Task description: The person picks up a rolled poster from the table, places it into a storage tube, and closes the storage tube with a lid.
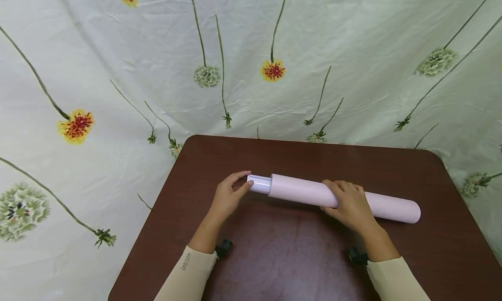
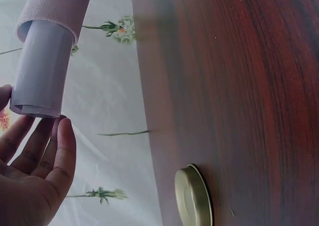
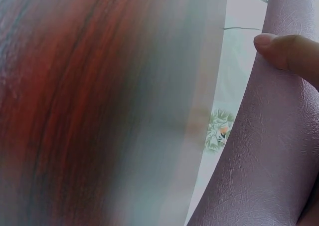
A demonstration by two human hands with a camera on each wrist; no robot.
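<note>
A pale pink cardboard tube [image 1: 298, 190] is held slantwise over the table, its open end to the left. Out of that end sticks a rolled white sheet [image 1: 259, 184], glossy, with its edge spiralling inward in the left wrist view. My left hand [image 1: 226, 195] pinches the sheet's outer end between thumb and fingertips. Around the middle of the tube, my right hand [image 1: 349, 205] has a firm grip, with the thumb [image 3: 284, 51] across its textured side in the right wrist view. The far end of the sheet is hidden inside the tube.
A shallow gold metal lid [image 2: 192, 196] lies on the dark brown wooden table [image 1: 274, 257], seen in the left wrist view. Behind and left of the table hangs a white cloth [image 1: 157, 52] printed with flowers. Dark wrist straps [image 1: 223, 248] show below the hands.
</note>
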